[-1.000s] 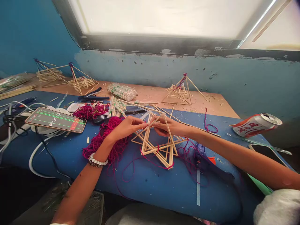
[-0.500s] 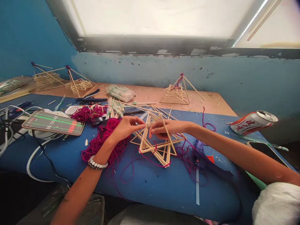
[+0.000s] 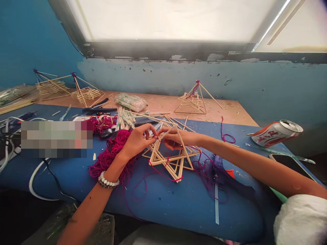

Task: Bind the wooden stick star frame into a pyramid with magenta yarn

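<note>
In this last moment my hands have drawn closer together. My left hand point(image 3: 136, 141) and my right hand point(image 3: 173, 139) now meet at the top corner of the pale stick frame point(image 3: 166, 162), which sits tilted just below the middle of the view, on the blue padded board point(image 3: 158, 207). Both hands are nearly closed: my left fingers point(image 3: 150, 131) pinch the sticks from one side, and my right fingers point(image 3: 170, 143) curl around them from the other, so the corner is held between them. (Whether any thread is caught in there, I can't tell; my fingers hide it.)

A magenta thread point(image 3: 163, 173) crosses the lower part of the stick frame and trails across the board. A heap of magenta yarn point(image 3: 112, 153) lies just beside my left wrist, which wears a beaded bracelet point(image 3: 108, 180). Bundled sticks in a clear bag point(image 3: 130, 102) and a pair of pliers point(image 3: 99, 109) lie toward the upper left, near the edge of the wooden counter point(image 3: 158, 102). Stick pyramids stand at the upper middle point(image 3: 194, 102) and upper left point(image 3: 87, 93).

As for writing, the red-and-white can point(image 3: 277, 133) at the right carries large red characters, but I can't read them from here. A pixelated patch point(image 3: 56, 139) hides whatever lies at the left, and nothing else is legible.
</note>
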### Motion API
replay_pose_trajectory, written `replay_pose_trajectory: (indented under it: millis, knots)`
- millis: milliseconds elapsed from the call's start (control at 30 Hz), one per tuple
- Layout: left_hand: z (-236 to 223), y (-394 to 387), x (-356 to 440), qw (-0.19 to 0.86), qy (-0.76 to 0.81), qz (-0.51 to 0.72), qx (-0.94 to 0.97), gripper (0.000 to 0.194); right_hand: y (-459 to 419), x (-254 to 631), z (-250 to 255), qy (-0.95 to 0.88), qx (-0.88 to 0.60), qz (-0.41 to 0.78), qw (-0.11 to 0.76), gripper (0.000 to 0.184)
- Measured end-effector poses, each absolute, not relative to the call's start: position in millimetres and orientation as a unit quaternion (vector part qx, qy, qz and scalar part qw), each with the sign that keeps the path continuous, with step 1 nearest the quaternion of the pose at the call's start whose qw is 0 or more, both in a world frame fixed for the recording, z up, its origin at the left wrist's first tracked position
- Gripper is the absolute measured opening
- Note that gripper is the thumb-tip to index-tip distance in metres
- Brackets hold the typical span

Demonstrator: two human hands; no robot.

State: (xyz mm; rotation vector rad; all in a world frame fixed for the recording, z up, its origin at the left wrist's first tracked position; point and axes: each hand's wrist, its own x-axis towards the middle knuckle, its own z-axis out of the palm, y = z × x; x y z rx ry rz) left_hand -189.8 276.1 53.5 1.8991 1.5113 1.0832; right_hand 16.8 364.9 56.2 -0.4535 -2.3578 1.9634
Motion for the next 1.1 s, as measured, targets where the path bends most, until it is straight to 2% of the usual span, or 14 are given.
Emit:
replay_pose_trajectory:
  millis: [367,833,1100]
  knots:
    - [55.5,274.5,-189.3,0.204,0.539,0.402,0.711,0.011,362.5,5.0,47.6,-0.751,-0.182,0.631,0.068,0.029]
    - [57.4,275.0,-196.4,0.235,0.588,0.381,0.674,0.02,361.9,1.3,45.1,-0.767,-0.184,0.608,0.089,0.036]
    - [53.7,277.6,-198.9,0.258,0.584,0.384,0.667,0.023,362.1,2.3,43.4,-0.814,-0.169,0.541,0.126,0.027]
